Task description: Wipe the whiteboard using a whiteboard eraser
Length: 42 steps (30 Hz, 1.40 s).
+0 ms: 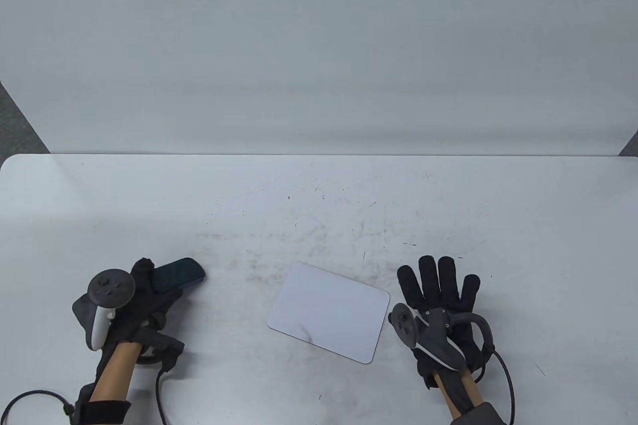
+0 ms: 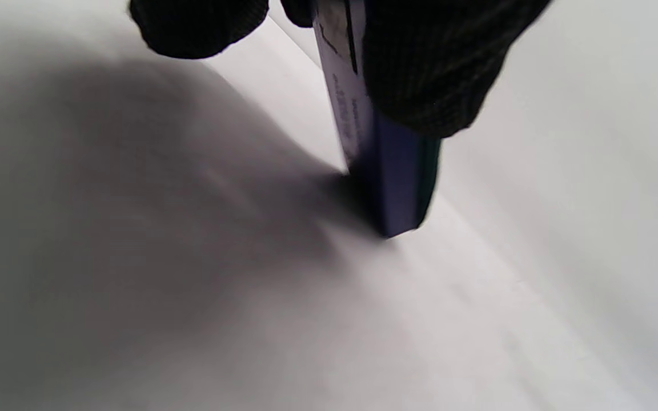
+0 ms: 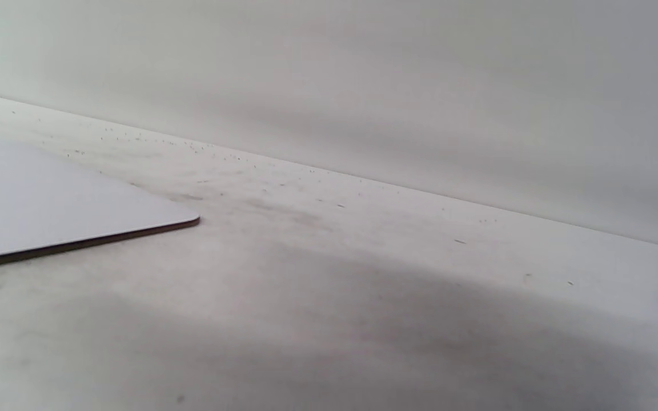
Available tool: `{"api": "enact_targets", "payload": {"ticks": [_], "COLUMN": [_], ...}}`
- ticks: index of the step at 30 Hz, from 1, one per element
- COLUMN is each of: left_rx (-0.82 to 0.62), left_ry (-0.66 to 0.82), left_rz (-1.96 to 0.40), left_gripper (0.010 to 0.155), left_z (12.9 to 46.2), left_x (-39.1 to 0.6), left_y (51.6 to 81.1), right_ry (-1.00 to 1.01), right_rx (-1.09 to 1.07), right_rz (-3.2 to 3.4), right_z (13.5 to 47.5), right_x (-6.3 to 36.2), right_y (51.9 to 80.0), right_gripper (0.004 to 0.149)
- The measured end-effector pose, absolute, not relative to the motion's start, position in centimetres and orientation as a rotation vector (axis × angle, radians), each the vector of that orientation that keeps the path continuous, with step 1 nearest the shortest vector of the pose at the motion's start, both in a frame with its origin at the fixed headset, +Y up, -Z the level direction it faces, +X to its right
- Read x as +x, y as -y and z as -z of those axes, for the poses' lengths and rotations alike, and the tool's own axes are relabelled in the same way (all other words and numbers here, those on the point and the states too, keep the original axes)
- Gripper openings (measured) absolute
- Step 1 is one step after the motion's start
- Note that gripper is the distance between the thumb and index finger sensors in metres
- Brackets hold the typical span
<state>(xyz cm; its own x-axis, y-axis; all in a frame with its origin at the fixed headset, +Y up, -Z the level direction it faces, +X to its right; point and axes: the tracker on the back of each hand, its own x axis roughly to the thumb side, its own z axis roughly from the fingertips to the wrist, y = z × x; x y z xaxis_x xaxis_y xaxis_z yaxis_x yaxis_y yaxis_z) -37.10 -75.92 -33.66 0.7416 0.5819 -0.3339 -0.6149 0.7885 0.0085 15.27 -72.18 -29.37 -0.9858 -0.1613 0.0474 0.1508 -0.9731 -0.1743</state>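
While my left hand point(image 1: 124, 310) grips the whiteboard eraser point(image 1: 177, 275) at the table's point(image 1: 319, 196) near left, its fingers point(image 2: 420, 74) are clamped on the dark blue body, the free end touching the tabletop in the left wrist view. Whiteboard point(image 1: 329, 313) lies flat near centre, skewed, well apart from the eraser; a small dark mark shows near its front edge. My right hand point(image 1: 441, 305) rests flat just beside the board's right edge, fingers spread, holding nothing. Tabletop scuffed and speckled beyond the board.
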Motion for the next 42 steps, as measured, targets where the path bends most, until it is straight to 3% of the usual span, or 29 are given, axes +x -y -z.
{"api": "enact_targets", "payload": {"ticks": [7,11,16,25,33,42], "left_rx": [-0.202,-0.231,-0.043,0.279,0.304,0.216], "left_ry": [-0.405,-0.388,-0.285,0.001,0.154,0.157], "left_rz": [-0.321,-0.284,-0.302,-0.153,0.068,0.157], "left_gripper": [0.097,0.101,0.095,0.092,0.093,0.094], "left_z": [34.1,33.8,32.8,29.1,26.8,27.2], "left_x": [-36.1,-35.5,-33.4,-25.9,-20.3,-19.6], "left_y": [76.4,75.9,72.8,67.0,67.5,69.1], "right_ry": [-0.368,-0.386,-0.41,-0.449,-0.454,-0.414], "right_rx": [-0.141,-0.141,-0.146,-0.119,-0.125,-0.137], "right_rz": [2.979,2.98,2.97,2.994,2.982,2.98], "right_z": [28.9,28.9,28.9,28.8,28.7,28.7], "right_x": [14.7,14.6,14.6,14.6,14.4,14.3], "right_y": [71.6,71.8,71.7,71.6,71.6,71.9], "right_gripper": [0.08,0.08,0.078,0.078,0.078,0.078]}}
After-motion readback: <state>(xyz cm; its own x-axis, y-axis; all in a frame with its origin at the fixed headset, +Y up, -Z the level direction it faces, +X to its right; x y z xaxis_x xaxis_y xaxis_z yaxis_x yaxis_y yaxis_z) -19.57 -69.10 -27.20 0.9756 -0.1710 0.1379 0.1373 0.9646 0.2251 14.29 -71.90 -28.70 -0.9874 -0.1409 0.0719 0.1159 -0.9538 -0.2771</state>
